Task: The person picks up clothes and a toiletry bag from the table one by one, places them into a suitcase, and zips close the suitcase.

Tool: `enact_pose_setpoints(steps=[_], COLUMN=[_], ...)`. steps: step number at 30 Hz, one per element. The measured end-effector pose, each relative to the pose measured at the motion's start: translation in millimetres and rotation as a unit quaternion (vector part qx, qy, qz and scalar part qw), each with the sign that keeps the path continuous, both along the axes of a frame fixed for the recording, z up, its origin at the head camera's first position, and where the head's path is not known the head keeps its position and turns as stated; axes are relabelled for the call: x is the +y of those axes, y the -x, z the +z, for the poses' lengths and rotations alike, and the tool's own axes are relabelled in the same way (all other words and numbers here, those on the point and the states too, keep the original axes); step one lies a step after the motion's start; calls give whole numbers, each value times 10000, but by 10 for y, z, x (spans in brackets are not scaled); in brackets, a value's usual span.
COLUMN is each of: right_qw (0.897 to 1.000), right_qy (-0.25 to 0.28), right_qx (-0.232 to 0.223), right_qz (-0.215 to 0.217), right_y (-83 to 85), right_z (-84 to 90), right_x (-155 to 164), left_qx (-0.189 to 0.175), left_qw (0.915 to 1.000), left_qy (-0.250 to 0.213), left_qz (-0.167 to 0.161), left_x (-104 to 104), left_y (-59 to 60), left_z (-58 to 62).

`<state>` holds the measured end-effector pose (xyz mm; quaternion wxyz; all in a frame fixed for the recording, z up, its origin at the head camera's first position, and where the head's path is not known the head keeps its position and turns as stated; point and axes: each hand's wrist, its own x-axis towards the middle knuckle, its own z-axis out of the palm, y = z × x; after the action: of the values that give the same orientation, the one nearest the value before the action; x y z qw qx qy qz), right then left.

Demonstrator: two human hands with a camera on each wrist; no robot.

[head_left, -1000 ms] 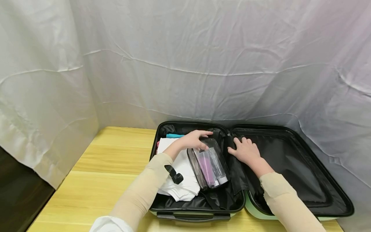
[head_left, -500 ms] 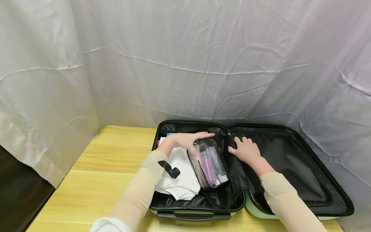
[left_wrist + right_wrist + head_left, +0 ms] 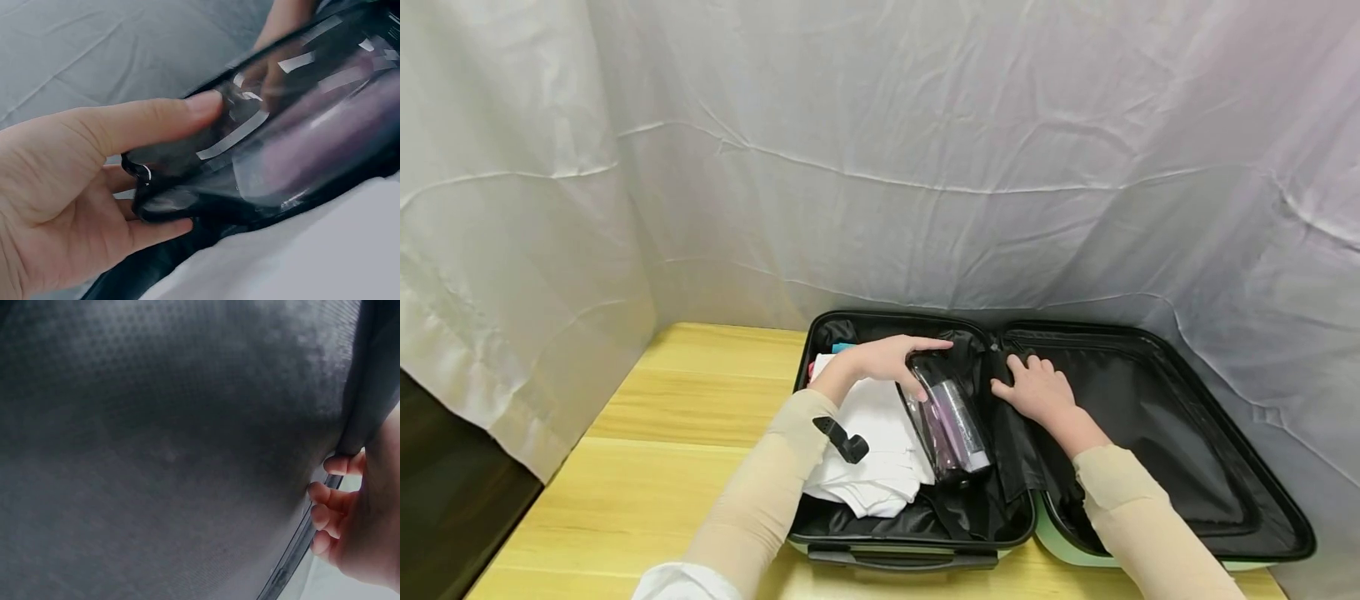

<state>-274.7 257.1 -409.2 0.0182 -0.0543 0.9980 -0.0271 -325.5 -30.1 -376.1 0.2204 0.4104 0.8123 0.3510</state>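
One left hand (image 3: 880,360) grasps the glossy clear pouch (image 3: 951,421) — right hand (image 3: 1036,390) flat, released, on lining.

Head view bright, even, sharp; wrist views dim, soft-focus, w/ glare streaks on pouch (image 3: 294,131).

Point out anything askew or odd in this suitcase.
The clear toiletry pouch stands tilted on its edge against the folded white clothes, gripped at its far end by the left hand. Nothing looks spilled or damaged.
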Motion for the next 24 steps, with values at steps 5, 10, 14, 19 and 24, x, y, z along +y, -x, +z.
enact_pose_setpoints(steps=[5,10,14,19,24], right_qw=[10000,9999,9999,9999,9999], right_qy=[44,102,93,121,121], right_qx=[-20,55,63,47,64], right_qz=[6,54,56,59,37], right_y=[8,4,7,10,23], right_z=[-5,-24,-39,-29,-29], right_x=[12,26,32,24,21], left_qx=[59,359,823,478,224], left_qw=[9985,9949,9919,9916,9869], left_qy=[-44,66,525,887,1285], left_qz=[543,937,817,806,950], left_x=[30,54,98,159,211], left_y=[43,81,89,39,-42], left_z=[-67,-137,-195,-201,-199])
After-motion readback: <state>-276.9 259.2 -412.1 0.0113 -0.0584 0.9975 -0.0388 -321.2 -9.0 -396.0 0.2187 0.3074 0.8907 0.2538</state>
